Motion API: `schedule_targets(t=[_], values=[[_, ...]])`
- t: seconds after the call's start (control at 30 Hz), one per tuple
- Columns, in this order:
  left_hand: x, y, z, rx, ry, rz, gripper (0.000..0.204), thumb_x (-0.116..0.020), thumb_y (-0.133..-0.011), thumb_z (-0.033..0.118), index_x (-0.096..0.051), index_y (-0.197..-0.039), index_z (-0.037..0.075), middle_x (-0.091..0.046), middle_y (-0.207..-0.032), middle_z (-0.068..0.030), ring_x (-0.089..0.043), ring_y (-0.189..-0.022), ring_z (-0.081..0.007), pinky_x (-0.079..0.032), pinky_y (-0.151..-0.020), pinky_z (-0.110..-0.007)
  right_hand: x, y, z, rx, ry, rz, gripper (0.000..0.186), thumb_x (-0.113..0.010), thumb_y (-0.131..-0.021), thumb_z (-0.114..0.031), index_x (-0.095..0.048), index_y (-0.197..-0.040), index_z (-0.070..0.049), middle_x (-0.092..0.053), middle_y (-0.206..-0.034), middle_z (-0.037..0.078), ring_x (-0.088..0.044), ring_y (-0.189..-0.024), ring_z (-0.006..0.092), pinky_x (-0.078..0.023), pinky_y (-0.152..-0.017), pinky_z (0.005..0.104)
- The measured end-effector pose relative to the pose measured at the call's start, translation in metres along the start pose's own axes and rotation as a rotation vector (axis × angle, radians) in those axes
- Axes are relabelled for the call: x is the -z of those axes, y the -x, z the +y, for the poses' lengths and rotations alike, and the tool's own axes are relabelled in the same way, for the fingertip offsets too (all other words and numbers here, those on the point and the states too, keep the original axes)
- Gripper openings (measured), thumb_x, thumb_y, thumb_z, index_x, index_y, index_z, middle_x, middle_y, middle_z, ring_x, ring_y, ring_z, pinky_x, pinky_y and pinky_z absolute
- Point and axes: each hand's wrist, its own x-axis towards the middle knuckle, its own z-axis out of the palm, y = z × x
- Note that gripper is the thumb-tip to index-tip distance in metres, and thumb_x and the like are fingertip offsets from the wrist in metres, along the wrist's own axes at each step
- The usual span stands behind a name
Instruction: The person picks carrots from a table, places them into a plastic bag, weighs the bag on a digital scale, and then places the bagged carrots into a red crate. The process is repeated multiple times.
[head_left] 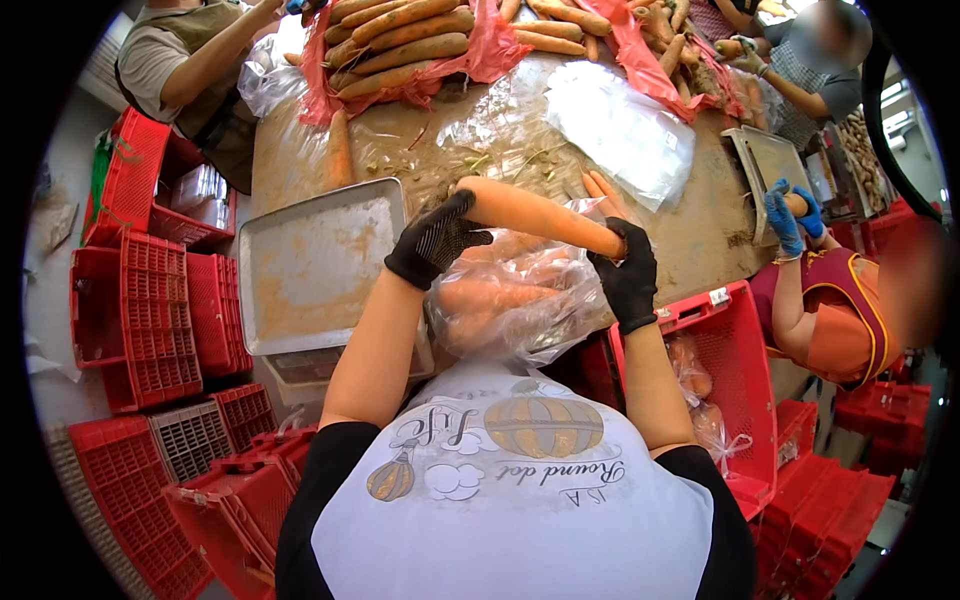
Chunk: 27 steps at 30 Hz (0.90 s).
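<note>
Both hands point(437, 240) point(627, 275) hold a carrot point(535, 212) over a seemingly carrot-filled bag point(515, 300).

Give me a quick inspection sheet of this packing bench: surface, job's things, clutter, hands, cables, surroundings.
Surface: brown table, soiled with dirt and scraps.
Job's things: large carrot over clear bag already holding carrots.
Clutter: metal tray, loose plastic sheets, carrot pile.
Hands: left hand and right hand, black-gloved, each gripping a carrot end.
Cables: nothing seen.
Surroundings: red crates; co-workers opposite and at right.
</note>
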Motion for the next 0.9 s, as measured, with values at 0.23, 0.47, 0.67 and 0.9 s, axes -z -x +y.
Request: schedule_targets(t=[0.23,0.47,0.67,0.9], values=[[-0.023,0.043,0.014,-0.225,-0.211,-0.123,0.064,-0.064,-0.077,0.003,-0.032,-0.133,0.003,-0.046,-0.124,-0.0132,-0.05,-0.11,-0.0234,-0.048,-0.086,-0.038,0.006,-0.014,0.027,-0.735,-1.329,-0.287,0.033,-0.058,-0.084,-0.008,-0.048,-0.114,0.001,-0.051,-0.115,0.011,-0.053,-0.075,0.0122,-0.045,-0.063,0.0231],[-0.03,0.069,0.004,-0.535,-1.241,0.182,0.078,-0.076,-0.069,0.014,-0.032,-0.132,-0.001,-0.05,-0.118,-0.0139,-0.05,-0.108,-0.0233,-0.041,-0.092,-0.035,-0.002,-0.034,-0.013,-0.205,-1.003,-0.203,0.042,-0.056,-0.084,-0.004,-0.042,-0.123,-0.002,-0.045,-0.125,0.01,-0.053,-0.092,0.0127,-0.047,-0.07,0.0244],[-0.045,0.084,-0.001,-0.779,-1.281,0.3,0.079,-0.078,-0.067,0.016,-0.034,-0.13,-0.002,-0.051,-0.117,-0.0161,-0.052,-0.107,-0.027,-0.041,-0.092,-0.036,-0.021,-0.034,-0.022,-0.161,-0.899,-0.154,0.071,-0.064,-0.073,0.006,-0.028,-0.134,-0.003,-0.043,-0.124,0.012,-0.045,-0.11,0.0198,-0.039,-0.094,0.0311],[-0.044,0.102,-0.008,-0.93,-1.556,0.399,0.077,-0.076,-0.068,0.012,-0.033,-0.131,-0.001,-0.051,-0.116,-0.0166,-0.051,-0.107,-0.027,-0.042,-0.091,-0.036,-0.022,-0.034,-0.041,-0.255,-1.106,-0.25,0.068,-0.065,-0.074,0.004,-0.029,-0.132,-0.001,-0.05,-0.11,0.011,-0.051,-0.101,0.0178,-0.044,-0.087,0.0296]])
